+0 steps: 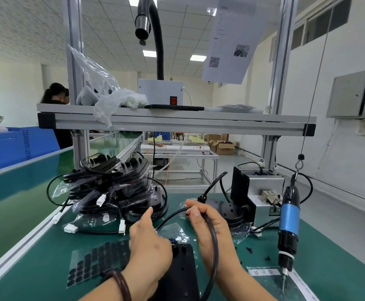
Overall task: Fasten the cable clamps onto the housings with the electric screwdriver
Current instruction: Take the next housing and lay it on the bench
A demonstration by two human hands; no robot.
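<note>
A black housing (181,272) lies flat on the green mat in front of me. My left hand (149,242) rests over its upper left corner, thumb raised, fingers curled down where the cable enters; what they hold is hidden. My right hand (207,222) pinches the housing's black cable (213,246), which loops down past my wrist. The blue and black electric screwdriver (289,227) hangs from a wire at the right, bit down, untouched. Small black clamps (250,249) lie scattered on the mat beside it.
A pile of bagged black housings (112,187) with white connectors fills the left rear of the mat. A sheet of black round pads (96,261) lies near my left wrist. Another housing (231,211) sits before a grey screw feeder box (261,192). A person stands far left.
</note>
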